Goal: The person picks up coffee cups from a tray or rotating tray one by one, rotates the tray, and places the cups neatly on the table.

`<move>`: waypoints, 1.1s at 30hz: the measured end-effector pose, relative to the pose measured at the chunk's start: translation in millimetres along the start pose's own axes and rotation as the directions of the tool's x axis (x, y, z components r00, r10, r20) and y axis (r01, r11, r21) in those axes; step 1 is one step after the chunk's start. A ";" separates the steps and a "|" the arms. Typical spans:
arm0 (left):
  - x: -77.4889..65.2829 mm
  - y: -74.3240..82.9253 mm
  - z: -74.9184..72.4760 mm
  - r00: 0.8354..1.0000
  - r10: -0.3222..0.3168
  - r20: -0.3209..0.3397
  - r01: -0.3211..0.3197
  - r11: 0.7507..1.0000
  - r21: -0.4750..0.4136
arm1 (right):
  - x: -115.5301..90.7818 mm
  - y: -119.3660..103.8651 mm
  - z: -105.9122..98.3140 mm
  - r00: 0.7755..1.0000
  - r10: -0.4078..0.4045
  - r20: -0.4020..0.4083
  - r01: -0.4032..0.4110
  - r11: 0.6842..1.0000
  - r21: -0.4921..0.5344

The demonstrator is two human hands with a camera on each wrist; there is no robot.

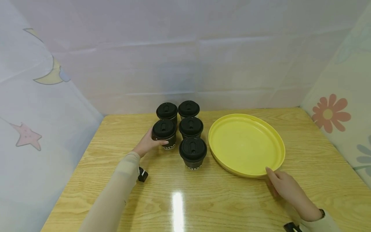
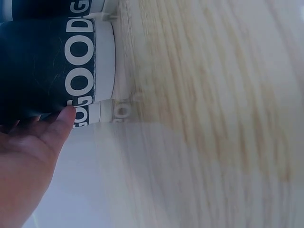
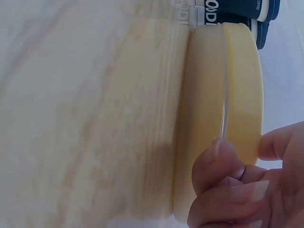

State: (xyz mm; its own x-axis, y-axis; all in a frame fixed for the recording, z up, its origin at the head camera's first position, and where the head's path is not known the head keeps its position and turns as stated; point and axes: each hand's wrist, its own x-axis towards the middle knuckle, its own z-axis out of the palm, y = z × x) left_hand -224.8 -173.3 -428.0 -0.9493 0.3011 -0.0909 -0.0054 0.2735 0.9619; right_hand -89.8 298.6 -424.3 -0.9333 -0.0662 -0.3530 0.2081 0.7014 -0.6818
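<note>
My left hand (image 1: 148,142) grips a black paper coffee cup (image 1: 164,129) with a black lid, thumb across its front. In the left wrist view that cup (image 2: 42,66) shows white lettering along its base, and the fingers rest against its side. Two more lidded cups stand behind, a cup (image 1: 166,110) and a cup (image 1: 189,109). To the right are a middle cup (image 1: 191,126) and a nearer cup (image 1: 193,149). My right hand (image 1: 285,188) pinches the near rim of a round yellow tray (image 1: 246,145); in the right wrist view its fingers curl against the tray's side (image 3: 244,95).
Everything stands on a light wood-grain table (image 1: 220,203). A pale cloth wall (image 1: 185,64) rises behind it, with patterned cloth on both sides. Small black devices (image 1: 142,174) sit at the wrists.
</note>
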 end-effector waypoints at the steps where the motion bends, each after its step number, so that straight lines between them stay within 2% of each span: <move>1: 0.1 0.2 0.4 1.000 0.004 -0.002 -0.004 1.000 0.001 | 0.0 -0.2 0.0 1.000 0.000 -0.001 0.000 1.000 0.002; 15: 1.7 -1.4 4.8 0.999 0.032 -0.028 -0.032 0.999 -0.009 | 0.2 -1.1 0.7 1.000 0.000 0.000 0.000 1.000 0.007; 24: -5.8 -1.0 5.6 0.999 0.007 -0.052 -0.006 0.999 0.033 | 2.4 -1.9 2.4 1.000 -0.009 -0.001 0.009 1.000 0.002; 28: -14.8 -3.0 0.2 0.998 -0.042 -0.056 0.047 0.993 0.108 | 4.7 -1.7 2.1 1.000 -0.009 0.002 0.009 1.000 -0.004; 33: -30.8 0.2 -7.0 0.991 -0.108 -0.073 0.121 0.972 0.201 | 3.8 1.2 -2.3 1.000 0.007 -0.005 -0.007 0.999 -0.042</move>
State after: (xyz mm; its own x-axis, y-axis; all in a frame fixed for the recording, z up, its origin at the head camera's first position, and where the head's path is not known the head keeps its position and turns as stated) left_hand -197.8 -188.9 -423.1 -0.9635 0.2024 -0.1754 -0.0568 0.4856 0.8724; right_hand -93.7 300.8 -425.0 -0.9334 -0.0576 -0.3541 0.2022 0.7309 -0.6518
